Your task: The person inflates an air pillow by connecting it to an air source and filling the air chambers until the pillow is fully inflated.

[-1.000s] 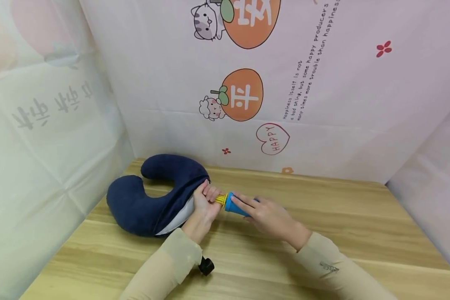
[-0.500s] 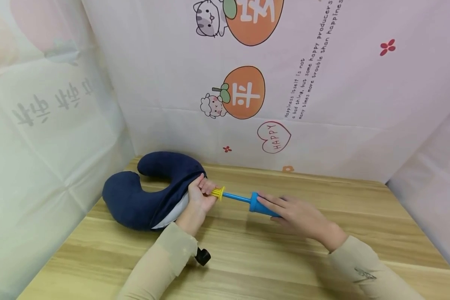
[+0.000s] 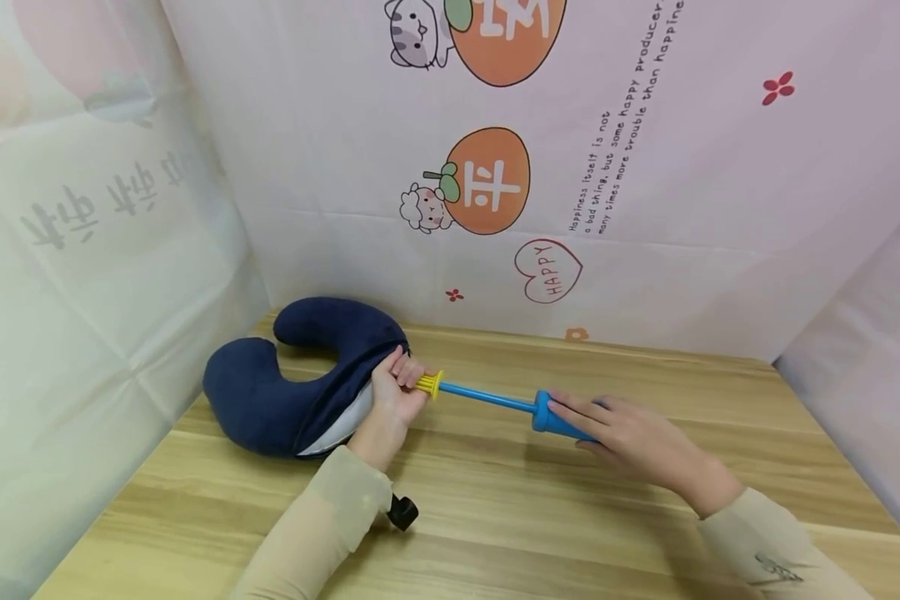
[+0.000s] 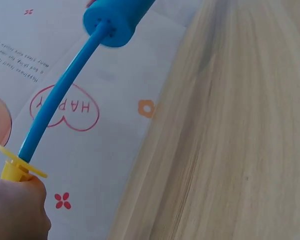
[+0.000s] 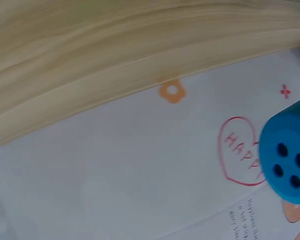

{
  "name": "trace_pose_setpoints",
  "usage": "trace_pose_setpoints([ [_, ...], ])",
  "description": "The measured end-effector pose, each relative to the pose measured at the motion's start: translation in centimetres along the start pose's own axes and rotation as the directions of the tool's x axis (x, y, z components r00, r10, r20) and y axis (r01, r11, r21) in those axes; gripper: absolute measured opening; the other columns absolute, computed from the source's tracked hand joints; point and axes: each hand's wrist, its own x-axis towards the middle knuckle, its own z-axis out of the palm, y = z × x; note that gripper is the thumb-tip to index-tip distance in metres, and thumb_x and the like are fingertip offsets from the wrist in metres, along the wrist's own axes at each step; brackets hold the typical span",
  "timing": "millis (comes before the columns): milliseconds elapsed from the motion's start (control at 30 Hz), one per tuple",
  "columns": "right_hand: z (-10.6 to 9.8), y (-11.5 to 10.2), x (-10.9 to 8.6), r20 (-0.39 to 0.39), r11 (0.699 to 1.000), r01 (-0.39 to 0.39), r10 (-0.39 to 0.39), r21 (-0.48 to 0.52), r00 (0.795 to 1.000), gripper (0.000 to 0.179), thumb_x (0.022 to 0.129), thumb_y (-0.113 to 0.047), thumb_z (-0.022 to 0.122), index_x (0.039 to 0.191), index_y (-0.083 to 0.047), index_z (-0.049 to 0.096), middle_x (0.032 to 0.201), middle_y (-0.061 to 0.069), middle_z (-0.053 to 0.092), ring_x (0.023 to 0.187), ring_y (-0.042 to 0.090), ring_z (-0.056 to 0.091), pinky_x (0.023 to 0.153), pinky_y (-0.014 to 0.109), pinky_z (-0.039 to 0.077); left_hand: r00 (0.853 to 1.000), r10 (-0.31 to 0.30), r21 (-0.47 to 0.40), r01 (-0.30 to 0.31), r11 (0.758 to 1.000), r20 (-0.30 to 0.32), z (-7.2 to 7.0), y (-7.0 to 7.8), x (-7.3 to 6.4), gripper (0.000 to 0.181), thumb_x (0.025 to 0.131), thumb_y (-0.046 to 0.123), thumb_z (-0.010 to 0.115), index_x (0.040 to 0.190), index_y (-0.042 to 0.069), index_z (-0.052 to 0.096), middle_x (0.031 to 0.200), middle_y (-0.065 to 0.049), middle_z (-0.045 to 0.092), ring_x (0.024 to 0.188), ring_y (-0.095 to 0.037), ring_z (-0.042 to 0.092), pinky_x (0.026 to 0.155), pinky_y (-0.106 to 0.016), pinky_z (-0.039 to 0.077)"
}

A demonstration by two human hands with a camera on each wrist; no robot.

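Observation:
A navy U-shaped neck pillow (image 3: 258, 408) lies at the left of the table, its seam parted over a pale inner piece (image 3: 345, 421). Against that opening, my left hand (image 3: 396, 396) grips the yellow end (image 3: 430, 384) of a blue hand air pump (image 3: 551, 414); whatever its fist covers is hidden. My right hand (image 3: 637, 437) holds the wide blue barrel at the other side. Between the hands a long stretch of thin blue rod (image 4: 60, 90) shows. In the right wrist view, the barrel's end face (image 5: 289, 165) has several dark holes.
The wood-grain table (image 3: 495, 517) meets a printed white cloth backdrop (image 3: 660, 292) behind, with more cloth at both sides. A black piece (image 3: 402, 512) juts from beneath the left sleeve.
My right hand has drawn the barrel rightward, away from the left hand, baring the rod between them. The left hand and pillow have shifted slightly left in view.

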Motion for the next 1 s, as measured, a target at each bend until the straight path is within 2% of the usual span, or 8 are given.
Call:
trace_pose_setpoints([
  [233,0.2,-1.3,3.0,-0.008,0.999,-0.032,0.032,-0.024,0.999,0.060,0.111,-0.048,0.027,0.147,-0.010,0.056,0.144,0.003,0.060,0.073,0.017,0.060,0.055,0.027,0.051,0.999,0.034,-0.038,-0.033,0.999,0.013,0.1,-0.9,-0.3,0.059,0.111,0.023,0.035,0.054,0.014,0.033,0.045,0.002,0.032,0.040,-0.012,0.030,0.065,-0.027,0.035],
  [300,0.5,-1.6,3.8,-0.004,0.999,-0.026,0.025,-0.033,1.000,0.058,0.110,-0.047,0.031,0.147,-0.010,0.056,0.144,0.002,0.061,0.072,0.017,0.060,0.054,0.027,0.051,1.000,0.027,-0.046,-0.026,0.999,0.016,0.1,-1.1,-0.4,0.059,0.112,0.023,0.035,0.053,0.014,0.033,0.045,0.002,0.032,0.040,-0.011,0.029,0.063,-0.027,0.035],
  [400,1.3,-2.0,4.9,0.001,0.999,-0.016,0.016,-0.030,1.000,0.053,0.102,-0.036,0.065,0.146,-0.008,0.057,0.144,0.005,0.061,0.072,0.019,0.062,0.056,0.028,0.053,1.000,0.018,-0.049,-0.017,0.999,0.015,0.0,-1.5,-0.6,0.059,0.111,0.024,0.034,0.053,0.014,0.033,0.045,0.003,0.032,0.040,-0.011,0.029,0.062,-0.026,0.034],
  [467,2.0,-2.3,5.6,0.005,0.999,-0.019,0.019,-0.039,1.000,0.066,0.088,-0.028,0.083,0.145,-0.007,0.057,0.143,0.005,0.061,0.072,0.019,0.062,0.057,0.028,0.054,1.000,0.022,-0.046,-0.022,0.999,0.007,0.0,-1.8,-0.6,0.059,0.111,0.023,0.036,0.053,0.014,0.034,0.045,0.003,0.032,0.040,-0.011,0.029,0.061,-0.026,0.034],
  [533,2.6,-2.7,6.4,0.005,0.999,-0.026,0.027,-0.042,1.000,0.080,0.075,-0.020,0.093,0.145,-0.006,0.058,0.143,0.006,0.061,0.072,0.020,0.063,0.059,0.030,0.055,1.000,0.031,-0.036,-0.031,0.999,0.001,0.1,-2.0,-0.6,0.059,0.111,0.023,0.036,0.053,0.014,0.034,0.045,0.003,0.032,0.039,-0.011,0.029,0.061,-0.026,0.034],
  [800,3.9,-3.7,9.3,0.024,0.997,-0.052,0.053,-0.054,0.998,0.079,0.079,-0.023,0.091,0.148,-0.009,0.056,0.148,0.005,0.057,0.076,0.021,0.063,0.060,0.030,0.055,0.998,0.059,-0.010,-0.059,0.998,0.013,0.2,-2.7,-0.5,0.058,0.111,0.022,0.035,0.054,0.015,0.034,0.046,0.004,0.033,0.040,-0.011,0.030,0.062,-0.026,0.033],
  [900,4.2,-3.7,9.7,0.030,0.997,-0.050,0.052,-0.056,0.998,0.079,0.079,-0.023,0.092,0.148,-0.008,0.056,0.147,0.005,0.057,0.076,0.022,0.064,0.060,0.030,0.056,0.998,0.064,-0.006,-0.064,0.998,0.002,0.2,-2.6,-0.5,0.058,0.111,0.022,0.036,0.054,0.015,0.033,0.046,0.004,0.033,0.040,-0.010,0.030,0.060,-0.025,0.032],
  [1000,4.2,-3.7,9.6,0.051,0.997,-0.077,0.077,-0.001,0.996,0.079,0.079,-0.020,0.092,0.148,-0.007,0.055,0.146,0.008,0.058,0.079,0.023,0.066,0.064,0.033,0.058,0.998,0.057,0.013,-0.057,0.998,-0.015,0.2,-2.6,-0.3,0.057,0.111,0.020,0.037,0.054,0.015,0.033,0.046,0.004,0.033,0.039,-0.010,0.030,0.058,-0.024,0.032],
])
